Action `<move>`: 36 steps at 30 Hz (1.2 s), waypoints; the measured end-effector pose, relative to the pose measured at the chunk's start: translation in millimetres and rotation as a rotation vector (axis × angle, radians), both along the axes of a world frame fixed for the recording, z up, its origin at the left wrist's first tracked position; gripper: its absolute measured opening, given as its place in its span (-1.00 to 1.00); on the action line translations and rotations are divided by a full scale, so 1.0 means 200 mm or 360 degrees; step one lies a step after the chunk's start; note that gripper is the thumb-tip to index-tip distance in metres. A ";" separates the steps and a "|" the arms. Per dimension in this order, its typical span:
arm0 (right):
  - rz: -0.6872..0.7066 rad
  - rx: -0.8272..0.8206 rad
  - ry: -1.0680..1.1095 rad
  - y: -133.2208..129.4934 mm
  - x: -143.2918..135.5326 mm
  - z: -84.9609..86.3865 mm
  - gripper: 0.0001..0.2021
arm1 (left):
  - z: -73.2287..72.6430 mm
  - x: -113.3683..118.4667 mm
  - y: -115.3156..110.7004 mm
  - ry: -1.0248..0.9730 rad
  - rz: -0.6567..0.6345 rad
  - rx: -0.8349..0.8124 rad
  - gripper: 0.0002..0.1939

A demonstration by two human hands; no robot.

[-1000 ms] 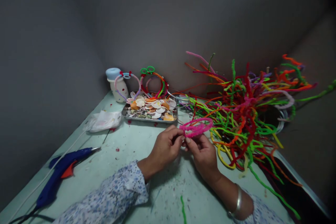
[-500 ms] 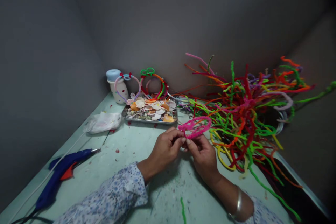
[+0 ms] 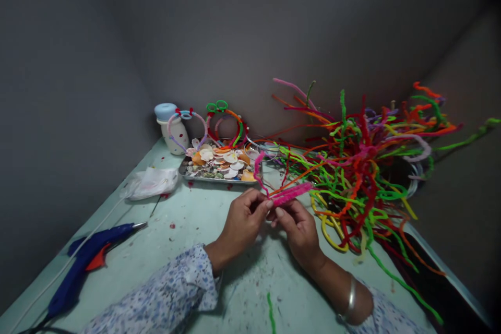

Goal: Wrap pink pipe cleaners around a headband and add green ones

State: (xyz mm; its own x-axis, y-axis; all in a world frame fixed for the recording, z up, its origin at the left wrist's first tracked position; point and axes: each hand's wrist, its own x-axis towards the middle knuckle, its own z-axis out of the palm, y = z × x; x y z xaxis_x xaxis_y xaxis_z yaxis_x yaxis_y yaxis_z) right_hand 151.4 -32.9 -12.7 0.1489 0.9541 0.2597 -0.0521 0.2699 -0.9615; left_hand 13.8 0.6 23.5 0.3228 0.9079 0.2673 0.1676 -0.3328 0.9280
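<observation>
Both my hands meet over the middle of the table, pinching a pink pipe cleaner (image 3: 291,194) bent into a narrow loop. My left hand (image 3: 246,220) grips its near left part between thumb and fingers, where a loose wavy end rises upward. My right hand (image 3: 300,229) pinches the loop's underside, thumb on top, with the fingertips partly hidden. The loop points right and is seen nearly edge-on. Just beyond my hands stands a metal tray (image 3: 219,180) of shells and small beads, with pipe-cleaner rings (image 3: 227,122) propped at its back.
A big tangle of coloured pipe cleaners (image 3: 360,167) spreads over the right side. On the left lie a blue glue gun (image 3: 84,266) with its cable and a white plastic packet (image 3: 151,183). A white jar with a blue lid (image 3: 172,130) stands behind. A short green piece (image 3: 271,313) lies in front.
The pink loop has tilted from an open oval to a narrow, edge-on shape. Its loose end now sticks up by my left fingers. Both hands stay close together in nearly the same place.
</observation>
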 end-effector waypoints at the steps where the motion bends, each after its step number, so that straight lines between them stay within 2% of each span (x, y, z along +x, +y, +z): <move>1: 0.0019 -0.0015 0.0042 0.00 0.00 0.00 -0.82 | 0.00 0.00 0.00 0.0037 0.0013 0.0045 -0.78; 7: -0.0022 -0.0167 0.0261 0.02 0.00 0.00 -0.76 | -0.02 0.00 0.01 0.0176 0.0010 0.0210 -0.81; 17: -0.0016 -0.0196 0.0156 0.02 0.00 0.01 -0.76 | 0.00 -0.01 0.00 0.0245 0.0039 0.0227 -0.79; 21: -0.0032 -0.0199 0.0135 0.02 0.00 0.01 -0.75 | -0.01 0.00 0.01 0.0225 0.0033 0.0152 -0.78; 26: -0.0114 -0.0226 0.0117 0.03 0.00 0.01 -0.73 | -0.03 0.00 0.02 0.0157 -0.0002 0.0032 -0.75; 36: -0.0234 -0.0215 -0.0114 0.03 -0.02 0.02 -0.70 | -0.03 0.00 0.01 0.0167 0.0047 0.0098 -0.77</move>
